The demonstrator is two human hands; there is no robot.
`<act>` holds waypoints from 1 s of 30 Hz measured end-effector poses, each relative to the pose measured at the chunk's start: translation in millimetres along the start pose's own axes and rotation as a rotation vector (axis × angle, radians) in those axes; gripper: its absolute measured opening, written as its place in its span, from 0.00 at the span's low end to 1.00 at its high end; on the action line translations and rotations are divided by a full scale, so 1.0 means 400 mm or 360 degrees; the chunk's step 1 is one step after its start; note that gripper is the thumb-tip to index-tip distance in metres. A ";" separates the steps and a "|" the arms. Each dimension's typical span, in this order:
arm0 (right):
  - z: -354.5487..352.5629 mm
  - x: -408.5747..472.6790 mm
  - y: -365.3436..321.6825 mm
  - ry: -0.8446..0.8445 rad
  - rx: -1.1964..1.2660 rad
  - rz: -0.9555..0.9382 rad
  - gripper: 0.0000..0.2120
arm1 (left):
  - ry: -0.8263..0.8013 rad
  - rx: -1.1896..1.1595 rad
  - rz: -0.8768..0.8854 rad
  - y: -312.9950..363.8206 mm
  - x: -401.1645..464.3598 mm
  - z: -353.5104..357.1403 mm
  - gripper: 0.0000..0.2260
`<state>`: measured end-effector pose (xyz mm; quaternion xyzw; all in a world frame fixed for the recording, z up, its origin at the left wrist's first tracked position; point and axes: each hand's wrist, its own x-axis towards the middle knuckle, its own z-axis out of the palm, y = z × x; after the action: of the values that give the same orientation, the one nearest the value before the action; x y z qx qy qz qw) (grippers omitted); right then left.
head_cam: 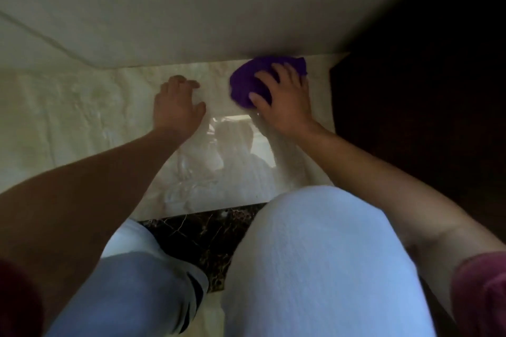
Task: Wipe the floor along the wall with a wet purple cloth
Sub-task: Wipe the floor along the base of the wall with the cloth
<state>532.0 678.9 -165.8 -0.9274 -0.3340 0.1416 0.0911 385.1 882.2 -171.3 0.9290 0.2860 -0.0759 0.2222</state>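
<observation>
The purple cloth (246,79) lies bunched on the glossy pale marble floor (82,107), pushed up against the foot of the cream wall (191,8). My right hand (284,101) presses down on the cloth, fingers spread over its top and thumb hooked around its near edge. My left hand (178,107) rests flat on the floor to the left of the cloth, fingers apart, holding nothing. A gap of bare tile separates the two hands.
A dark wooden piece (424,90) stands at the right, right beside the cloth. My knees in pale trousers (315,268) fill the lower view. A dark veined tile strip (202,232) runs between them. The wall steps outward at the far left.
</observation>
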 end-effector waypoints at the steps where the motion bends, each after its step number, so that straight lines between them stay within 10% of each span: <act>1: 0.018 -0.010 -0.003 -0.0219 -0.0104 -0.0066 0.27 | -0.0105 0.0165 0.0036 -0.044 -0.027 -0.004 0.25; 8: -0.027 0.042 0.192 -0.0193 -0.0304 0.0150 0.28 | -0.0574 0.0459 0.0109 -0.150 -0.114 -0.001 0.38; 14: 0.013 0.075 0.031 -0.0200 -0.0159 0.0494 0.29 | -0.0605 0.0369 -0.0442 -0.166 -0.192 -0.029 0.37; 25: 0.184 0.125 -0.518 -0.0459 -0.0266 -0.0458 0.29 | -0.0409 0.0245 -0.0583 -0.393 -0.379 -0.042 0.33; 30: 0.217 0.175 -0.668 -0.0621 -0.0413 -0.0441 0.31 | -0.0458 0.0196 -0.0793 -0.462 -0.412 -0.070 0.34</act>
<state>396.7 933.6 -191.5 -0.8320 -0.4842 0.2598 -0.0760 145.0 949.2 -170.5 0.8216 0.4658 -0.2762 0.1782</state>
